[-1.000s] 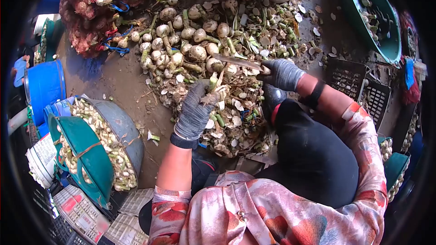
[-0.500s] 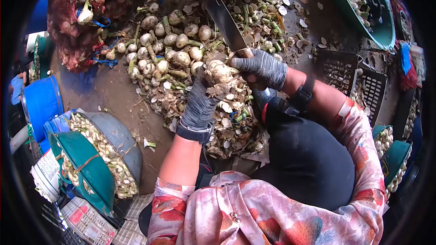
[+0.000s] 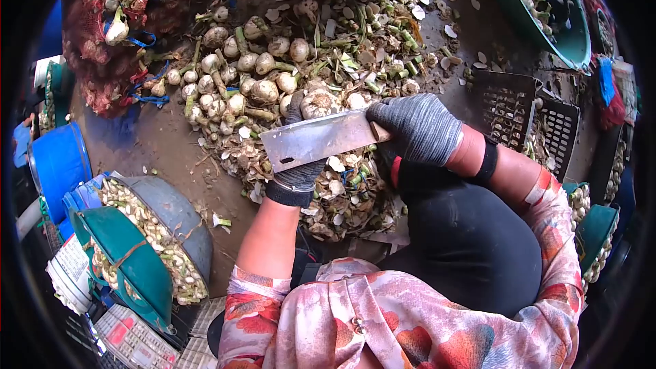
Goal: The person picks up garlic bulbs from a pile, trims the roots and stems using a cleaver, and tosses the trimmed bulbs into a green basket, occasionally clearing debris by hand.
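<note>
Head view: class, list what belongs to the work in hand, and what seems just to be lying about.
In the work:
- left hand
- right hand
- cleaver
- garlic bulb behind the blade
- heaped bulbs

Probably just lying about:
- blue drum
- black crates
- loose stalk scrap

Nothing here is legible to you: the label (image 3: 74, 254) on the white bucket (image 3: 63, 287) at your left carries print too small to read.
</note>
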Demonstrator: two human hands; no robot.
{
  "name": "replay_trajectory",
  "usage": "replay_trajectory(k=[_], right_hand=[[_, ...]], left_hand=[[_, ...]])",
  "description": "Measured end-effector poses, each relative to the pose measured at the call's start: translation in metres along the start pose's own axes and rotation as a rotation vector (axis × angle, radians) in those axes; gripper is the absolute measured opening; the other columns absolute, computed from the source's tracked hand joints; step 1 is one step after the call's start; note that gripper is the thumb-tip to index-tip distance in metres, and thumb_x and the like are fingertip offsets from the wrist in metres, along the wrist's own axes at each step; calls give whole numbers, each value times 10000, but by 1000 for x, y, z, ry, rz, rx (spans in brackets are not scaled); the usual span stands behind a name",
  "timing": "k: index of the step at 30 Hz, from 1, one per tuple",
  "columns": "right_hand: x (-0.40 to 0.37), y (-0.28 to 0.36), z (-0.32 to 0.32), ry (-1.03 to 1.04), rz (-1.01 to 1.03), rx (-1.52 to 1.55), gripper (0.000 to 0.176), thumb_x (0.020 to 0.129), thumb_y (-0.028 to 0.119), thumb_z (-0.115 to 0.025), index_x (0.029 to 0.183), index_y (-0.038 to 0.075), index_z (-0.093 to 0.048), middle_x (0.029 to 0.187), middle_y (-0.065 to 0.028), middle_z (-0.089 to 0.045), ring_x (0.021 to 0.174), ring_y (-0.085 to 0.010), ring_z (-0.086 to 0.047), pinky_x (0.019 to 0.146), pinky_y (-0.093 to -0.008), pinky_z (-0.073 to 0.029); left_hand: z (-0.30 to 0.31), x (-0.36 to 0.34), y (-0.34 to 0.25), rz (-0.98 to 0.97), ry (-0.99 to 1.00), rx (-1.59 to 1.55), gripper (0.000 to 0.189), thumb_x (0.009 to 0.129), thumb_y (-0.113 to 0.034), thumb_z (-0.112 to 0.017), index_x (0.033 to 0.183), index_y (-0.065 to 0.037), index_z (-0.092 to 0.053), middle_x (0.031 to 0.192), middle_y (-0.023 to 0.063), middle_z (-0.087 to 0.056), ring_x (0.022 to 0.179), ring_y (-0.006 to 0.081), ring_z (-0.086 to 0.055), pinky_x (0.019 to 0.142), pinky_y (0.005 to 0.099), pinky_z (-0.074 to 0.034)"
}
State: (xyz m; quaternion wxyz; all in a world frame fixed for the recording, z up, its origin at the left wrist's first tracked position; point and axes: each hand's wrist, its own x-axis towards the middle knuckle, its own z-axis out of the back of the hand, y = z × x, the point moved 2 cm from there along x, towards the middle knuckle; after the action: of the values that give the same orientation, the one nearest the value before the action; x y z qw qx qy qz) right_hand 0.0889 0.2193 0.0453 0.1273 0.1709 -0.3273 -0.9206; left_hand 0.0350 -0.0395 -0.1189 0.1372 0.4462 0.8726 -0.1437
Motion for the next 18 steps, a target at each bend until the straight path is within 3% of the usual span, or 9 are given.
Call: replay_trajectory(k=[1,3,5,9,10,11,13,16,18], right_hand=[[1,0,-1,21,-14,11,314,753,180,-681,1051,103,-620,851,-166,-657,843,-399,-648,704,-465,-517],[2,-1,-4,47,-51,16,353,739,173,-677,1079,98,-624,867,-179,-660,861,-409,-645,723,-466,-521],[3,-6,-12,59,-94,3,354,731,156,-668,1077,94,-621,869,-185,-660,866,-413,-644,723,-467,-520],[5,-26,-29,-5,-108,-14,238,795,165,-643,1018,92,-606,821,-188,-665,824,-402,-660,689,-478,-515],[6,-33,-37,2,-134,-4,235,802,168,-637,1022,90,-608,832,-194,-669,827,-402,-661,693,-476,-517],[8,-52,-44,-97,-331,18,226,830,201,-636,1025,91,-612,861,-204,-675,826,-403,-661,706,-484,-517],[0,-114,-48,-32,-549,-68,239,855,253,-649,1030,96,-610,858,-198,-678,820,-410,-657,730,-515,-506],[-15,-89,-27,-108,-523,-162,296,858,298,-671,1061,89,-614,875,-215,-679,826,-408,-659,722,-495,-513],[-13,-83,-26,-204,-541,-127,332,859,327,-681,1081,89,-614,882,-221,-678,831,-411,-657,719,-492,-515]], left_hand=[[-8,-3,9,-22,53,-137,577,1017,-338,-413,1526,-156,-213,1485,105,-346,1305,282,-425,1102,445,-371],[-20,-7,22,-280,-12,883,604,985,-317,-501,1515,-165,-253,1404,116,-438,1248,282,-495,1063,464,-415],[-31,-9,26,-455,-117,1609,627,952,-319,-569,1499,-168,-302,1335,127,-512,1208,279,-539,1032,480,-439],[-66,-5,29,-803,-226,2075,507,863,-301,-687,1305,-140,-500,1078,120,-627,1003,297,-620,922,464,-480],[-77,-7,25,-709,-156,2331,527,863,-296,-694,1313,-132,-473,1092,112,-613,988,286,-622,917,445,-489],[-102,-16,25,-634,-148,2037,455,876,-235,-666,1273,-134,-466,1091,96,-590,952,248,-610,815,396,-499],[-153,-35,27,-558,-148,1392,330,903,-113,-609,1193,-138,-452,1089,64,-543,879,173,-586,611,299,-519],[-167,-59,-19,-668,-258,1174,387,907,-270,-631,1201,-66,-481,987,86,-570,807,182,-578,698,334,-520],[-184,-106,-85,-986,-247,1019,485,910,-375,-646,1206,-19,-501,918,100,-588,758,188,-572,756,358,-521]])
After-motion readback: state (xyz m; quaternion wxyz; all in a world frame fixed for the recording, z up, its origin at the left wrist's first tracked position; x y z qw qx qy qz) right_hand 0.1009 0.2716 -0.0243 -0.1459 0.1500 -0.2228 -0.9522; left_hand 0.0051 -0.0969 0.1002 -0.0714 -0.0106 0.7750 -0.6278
